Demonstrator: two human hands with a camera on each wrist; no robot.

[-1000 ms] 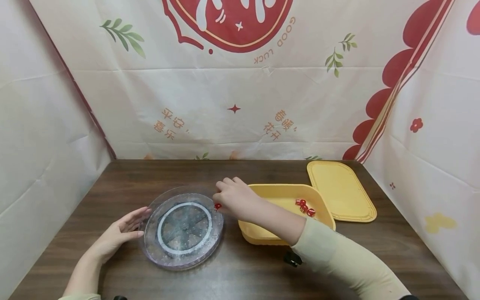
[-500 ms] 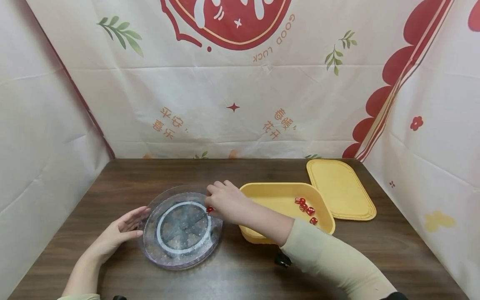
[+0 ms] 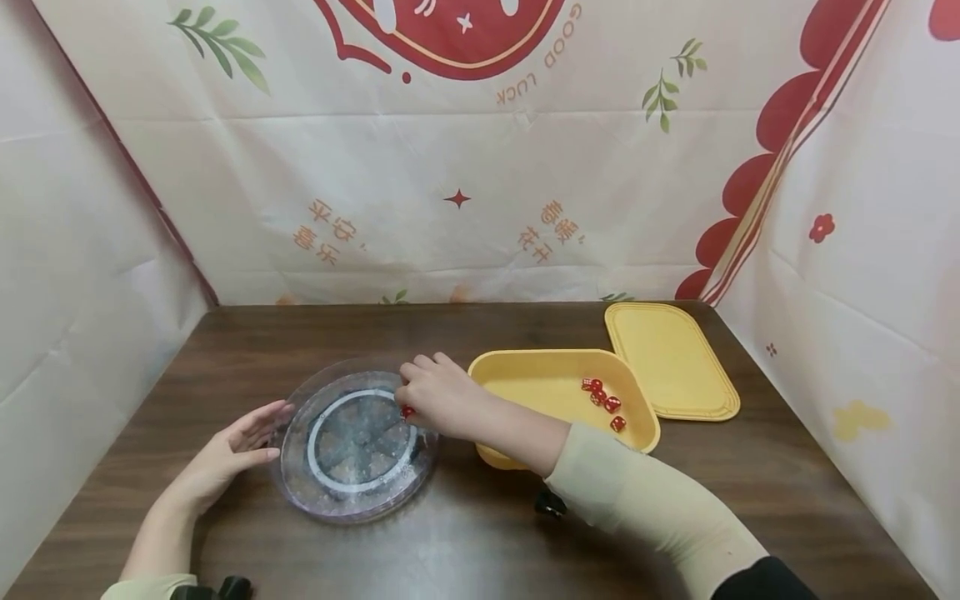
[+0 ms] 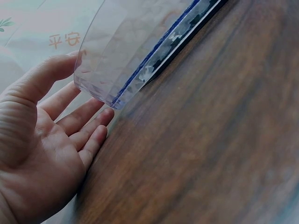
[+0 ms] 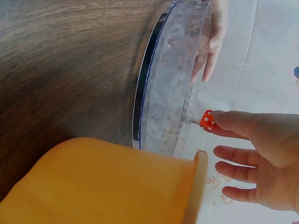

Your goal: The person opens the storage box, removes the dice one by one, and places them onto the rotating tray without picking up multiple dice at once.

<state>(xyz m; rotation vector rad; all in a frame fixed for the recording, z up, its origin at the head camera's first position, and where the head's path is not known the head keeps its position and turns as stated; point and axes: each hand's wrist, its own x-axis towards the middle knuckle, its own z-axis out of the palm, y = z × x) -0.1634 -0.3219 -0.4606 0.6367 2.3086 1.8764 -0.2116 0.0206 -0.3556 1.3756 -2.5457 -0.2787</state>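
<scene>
A clear round plastic dish with a pale ring on its floor stands on the table, left of the middle. My left hand is at its left side; in the left wrist view, the thumb and relaxed fingers rest around the clear wall. Over the dish's right rim, my right hand pinches a red die with white dots between thumb and index finger. Its other fingers extend loosely below. Several more red dice lie in the right part of a yellow box.
Behind the box at the right lies its flat yellow lid. The dark wooden table ends at a printed white cloth at the back, with more cloth at both sides. My right forearm crosses over the box's front edge.
My right hand has moved left with the die, from beside the dish to over its right rim. One more die in the box came out from behind the forearm. My left hand has stayed put.
</scene>
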